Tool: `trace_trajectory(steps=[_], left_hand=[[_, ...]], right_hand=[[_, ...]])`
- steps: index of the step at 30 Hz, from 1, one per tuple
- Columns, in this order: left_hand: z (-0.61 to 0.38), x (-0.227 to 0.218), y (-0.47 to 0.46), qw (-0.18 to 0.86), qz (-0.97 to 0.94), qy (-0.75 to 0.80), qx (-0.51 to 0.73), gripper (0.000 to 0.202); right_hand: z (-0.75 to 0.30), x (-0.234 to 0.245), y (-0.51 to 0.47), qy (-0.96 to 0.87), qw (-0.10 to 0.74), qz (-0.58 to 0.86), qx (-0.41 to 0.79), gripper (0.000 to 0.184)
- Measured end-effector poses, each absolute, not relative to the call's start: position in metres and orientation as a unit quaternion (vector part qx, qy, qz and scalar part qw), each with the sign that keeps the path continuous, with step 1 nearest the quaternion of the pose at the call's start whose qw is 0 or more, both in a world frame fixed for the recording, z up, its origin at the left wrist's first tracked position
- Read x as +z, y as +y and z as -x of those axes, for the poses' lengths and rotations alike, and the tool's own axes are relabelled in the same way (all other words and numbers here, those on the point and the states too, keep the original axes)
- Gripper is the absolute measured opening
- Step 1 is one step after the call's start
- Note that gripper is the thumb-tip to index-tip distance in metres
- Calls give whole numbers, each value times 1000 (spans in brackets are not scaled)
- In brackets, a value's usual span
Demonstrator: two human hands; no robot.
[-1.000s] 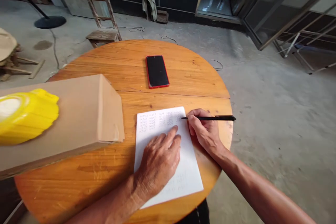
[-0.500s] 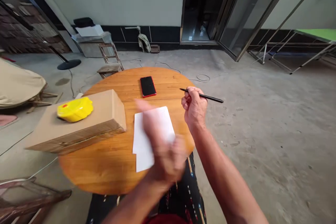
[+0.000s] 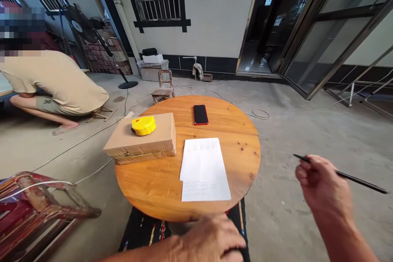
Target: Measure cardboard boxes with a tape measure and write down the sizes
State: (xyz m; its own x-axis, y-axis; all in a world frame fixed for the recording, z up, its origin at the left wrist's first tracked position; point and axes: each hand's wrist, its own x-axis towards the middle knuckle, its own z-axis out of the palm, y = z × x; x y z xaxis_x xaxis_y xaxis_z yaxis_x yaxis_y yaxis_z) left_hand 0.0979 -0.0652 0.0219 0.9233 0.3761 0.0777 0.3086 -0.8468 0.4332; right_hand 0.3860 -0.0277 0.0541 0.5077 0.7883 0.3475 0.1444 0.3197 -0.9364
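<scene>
Out to the right of the round table, over the floor, my right hand (image 3: 325,184) is closed around a black pen (image 3: 362,181), its tip pointing left. My left hand (image 3: 211,239) is low in front of the table's near edge, above my lap. Its fingers are loosely bent and a little apart, with nothing seen in them; the palm is hidden. White paper (image 3: 201,168), apparently two overlapping sheets with rows of small marks, lies on the wooden tabletop (image 3: 153,188). A black phone with a red edge (image 3: 200,114) rests beyond it.
A cardboard box (image 3: 147,143) with a yellow tape measure (image 3: 143,125) on top stands on the table's left side. At left are a red-brown wooden chair (image 3: 46,200), a crouching person (image 3: 58,77) and a fan (image 3: 104,45). Cables (image 3: 82,147) cross the floor.
My right hand has moved right, away from the table, with the pen. My left hand has dropped from over the paper to the near edge. The view has turned left and tilted up.
</scene>
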Motion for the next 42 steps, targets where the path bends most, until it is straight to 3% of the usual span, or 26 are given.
trace_trajectory(steps=[2,6,21,42], left_hand=[[-83,28,-40,209,-915,307,154,11],[-71,29,12,123,-888,419,142,18],[-92,-8,74,140,-863,480,79,29],[-92,-9,78,157,-860,477,90,28]], right_hand=[[-345,40,-12,-379,688,537,309,21],[-285,24,22,-415,607,545,403,24],[-255,-16,80,-563,461,584,360,19],[-256,-20,82,-604,406,613,308,13]])
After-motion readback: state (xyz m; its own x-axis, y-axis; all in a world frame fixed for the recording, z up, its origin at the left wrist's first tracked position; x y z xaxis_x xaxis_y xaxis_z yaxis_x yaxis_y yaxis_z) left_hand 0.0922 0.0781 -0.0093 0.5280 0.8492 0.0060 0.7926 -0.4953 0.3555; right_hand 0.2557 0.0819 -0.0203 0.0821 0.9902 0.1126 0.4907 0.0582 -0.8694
